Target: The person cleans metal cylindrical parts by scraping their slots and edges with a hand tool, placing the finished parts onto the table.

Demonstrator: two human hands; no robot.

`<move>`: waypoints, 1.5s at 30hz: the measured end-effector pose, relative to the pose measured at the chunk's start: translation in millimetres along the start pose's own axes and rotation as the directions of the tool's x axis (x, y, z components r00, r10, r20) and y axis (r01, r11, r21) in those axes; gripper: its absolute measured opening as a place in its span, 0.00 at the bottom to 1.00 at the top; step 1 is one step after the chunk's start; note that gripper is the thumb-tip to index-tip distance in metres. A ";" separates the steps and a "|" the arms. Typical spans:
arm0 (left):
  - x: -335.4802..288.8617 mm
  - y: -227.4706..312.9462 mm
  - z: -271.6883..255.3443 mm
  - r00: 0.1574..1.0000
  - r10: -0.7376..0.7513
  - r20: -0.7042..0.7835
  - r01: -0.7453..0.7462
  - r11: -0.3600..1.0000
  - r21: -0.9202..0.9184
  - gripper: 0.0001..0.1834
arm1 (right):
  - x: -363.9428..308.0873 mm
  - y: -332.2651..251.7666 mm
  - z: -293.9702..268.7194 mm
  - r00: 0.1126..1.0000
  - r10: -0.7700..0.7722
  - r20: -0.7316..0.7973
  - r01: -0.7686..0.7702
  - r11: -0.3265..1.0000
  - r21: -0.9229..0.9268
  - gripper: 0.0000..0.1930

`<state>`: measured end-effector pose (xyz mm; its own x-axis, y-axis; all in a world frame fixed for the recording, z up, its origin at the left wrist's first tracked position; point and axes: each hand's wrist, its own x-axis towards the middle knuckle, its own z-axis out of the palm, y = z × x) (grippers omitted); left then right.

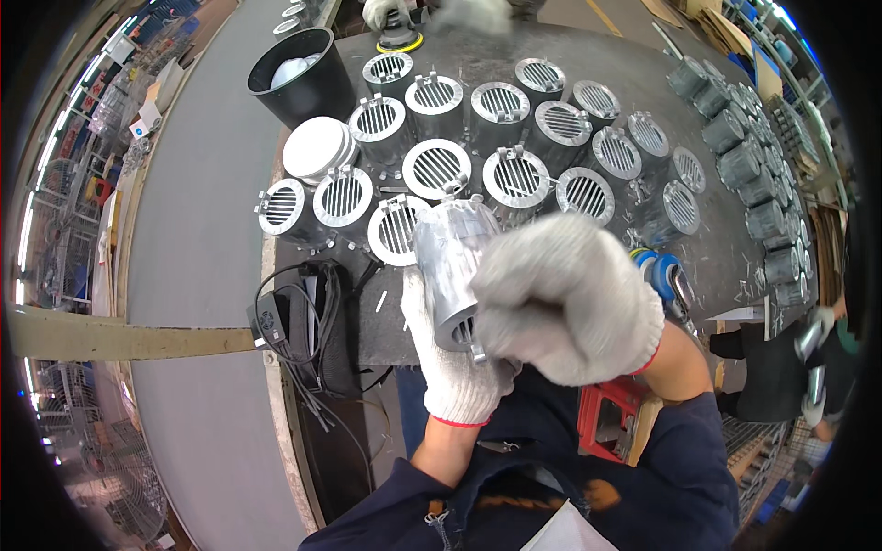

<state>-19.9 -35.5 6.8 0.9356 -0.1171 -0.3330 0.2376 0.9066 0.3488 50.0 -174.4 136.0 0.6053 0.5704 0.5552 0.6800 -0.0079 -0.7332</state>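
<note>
Head view: left hand (455,363), gloved, has its grip clasped under a grey metal vent cylinder (452,253) at frame centre. Right hand (565,298) is clenched into a fist against the cylinder's right side. Slotted round vents (514,174) crowd the table (726,248) above; black bucket (308,78) upper left.

Stacked brown cardboard cartons (726,28) — flat, far upper right, beyond the table.

Smooth grey concrete floor (197,230), dark worktable (478,55) with a scuffed top, cluttered shelving (101,101) along the left wall, bright light at the left edge, stacked cardboard (707,23) far right
</note>
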 end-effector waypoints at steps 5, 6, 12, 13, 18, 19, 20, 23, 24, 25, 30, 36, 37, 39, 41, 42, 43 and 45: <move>10.5 -22.7 -46.2 0.992 0.003 0.128 -0.040 0.958 0.285 0.37 | 14.6 -2.5 9.9 0.989 -0.142 0.049 0.149 0.897 -0.415 0.12; 11.2 -24.0 -48.8 0.991 -0.028 0.128 -0.006 0.966 0.259 0.38 | 14.4 -3.6 6.7 0.983 -0.128 0.132 0.169 0.908 -0.383 0.12; 15.6 -11.0 -13.8 0.979 -0.202 0.001 0.202 0.976 -0.081 0.40 | -10.7 -18.4 -17.5 0.960 0.198 -0.200 -0.188 0.980 0.071 0.33; 15.4 -8.2 -6.1 0.975 -0.221 -0.021 0.216 0.968 -0.131 0.41 | -15.1 -21.2 -15.3 0.821 0.292 -0.490 -0.113 0.925 0.362 0.36; 10.0 -0.9 9.5 0.941 -0.264 -0.213 0.151 0.888 -0.435 0.42 | -15.3 0.7 -30.1 0.936 -0.213 -0.280 0.172 0.972 -0.162 0.38; 11.5 1.4 7.5 0.960 -0.275 -0.055 0.199 0.804 -0.560 0.42 | -12.6 7.0 -29.7 0.950 -0.224 -0.218 0.212 0.974 -0.077 0.37; 11.2 0.8 5.9 0.967 -0.242 0.084 0.243 0.761 -0.602 0.41 | -10.3 10.6 -28.0 0.959 -0.239 -0.153 0.244 0.970 0.010 0.35; 14.0 0.5 1.4 0.977 -0.212 0.017 0.202 0.902 -0.380 0.39 | -7.9 11.8 -16.4 0.975 -0.209 -0.077 0.219 0.963 0.159 0.29; 14.4 0.0 1.5 0.982 -0.188 -0.005 0.180 0.945 -0.272 0.38 | -10.7 5.6 -8.3 0.982 -0.137 -0.131 0.154 0.979 0.136 0.25; 14.4 -0.4 2.4 0.987 -0.161 -0.024 0.156 0.975 -0.160 0.37 | -11.7 1.5 -6.3 0.988 -0.081 -0.128 0.094 0.991 0.099 0.23; 10.0 -1.1 6.0 0.999 0.012 -0.042 -0.008 0.994 0.110 0.35 | -15.3 -12.8 -4.7 0.995 0.093 -0.022 -0.095 0.985 -0.143 0.17; 14.1 -7.3 -15.6 0.995 0.089 0.051 -0.102 0.875 0.473 0.36 | -15.1 -11.1 -5.0 0.997 0.074 0.030 -0.065 0.966 -0.250 0.17; 13.5 -9.0 -18.5 0.998 0.040 0.039 -0.051 0.941 0.333 0.37 | -14.9 -10.1 -3.0 0.996 0.081 0.034 -0.071 0.969 -0.236 0.17; 10.4 -10.6 -21.1 0.997 -0.063 0.034 0.062 0.998 0.031 0.39 | -13.5 -8.0 2.1 0.995 0.097 0.018 -0.093 0.980 -0.176 0.15; 5.1 -9.1 -20.1 0.959 0.171 0.227 -0.278 0.411 0.868 0.40 | -9.9 -5.1 9.3 0.995 0.098 -0.017 -0.099 0.988 -0.118 0.14; 4.2 -7.7 -18.6 0.959 0.169 0.227 -0.277 0.410 0.869 0.41 | -6.6 -2.1 11.0 0.996 0.082 -0.035 -0.085 0.990 -0.109 0.14; 2.6 -5.7 -17.6 0.960 0.166 0.226 -0.276 0.409 0.870 0.41 | -4.7 -1.8 14.6 0.996 0.062 -0.060 -0.069 0.990 -0.126 0.13; 1.6 -2.0 -17.0 0.998 0.011 0.069 -0.042 0.884 0.465 0.41 | -1.1 1.1 14.9 0.993 0.015 -0.114 -0.036 0.981 -0.191 0.13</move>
<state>-23.3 -30.6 -9.3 0.9541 -0.1350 -0.2675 0.2921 0.6180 0.7299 44.0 -162.8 128.7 0.6583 0.4729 0.5856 0.7241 -0.1852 -0.6644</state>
